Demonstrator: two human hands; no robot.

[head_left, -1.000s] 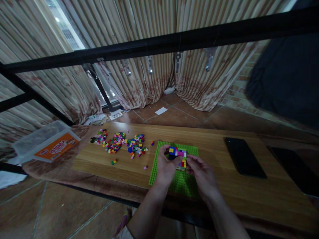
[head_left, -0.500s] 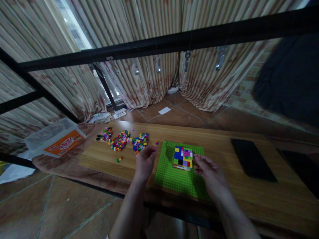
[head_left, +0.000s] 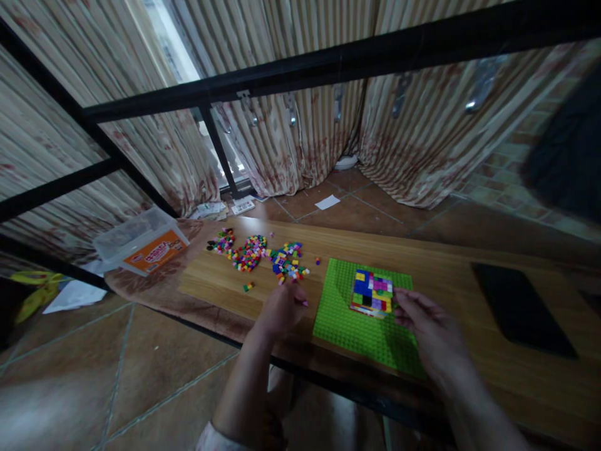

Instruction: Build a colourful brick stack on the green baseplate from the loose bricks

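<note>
One pink brick [head_left: 305, 304] left of board [head_left: 336, 307]: left hand [head_left: 283, 308] curled there, right hand [head_left: 428, 322] at block [head_left: 370, 291], grips unclear; likely pickup, needs pinch.

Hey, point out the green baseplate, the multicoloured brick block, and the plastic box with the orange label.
Green baseplate [head_left: 335, 302]: head view, on bare studs towards its left edge.
Brick block [head_left: 371, 289]: head view, middle of its upper face.
Plastic box [head_left: 156, 252]: head view, on its orange-labelled side wall.

room behind green baseplate [head_left: 337, 313]; brick block [head_left: 372, 293] obstructs its middle
</note>
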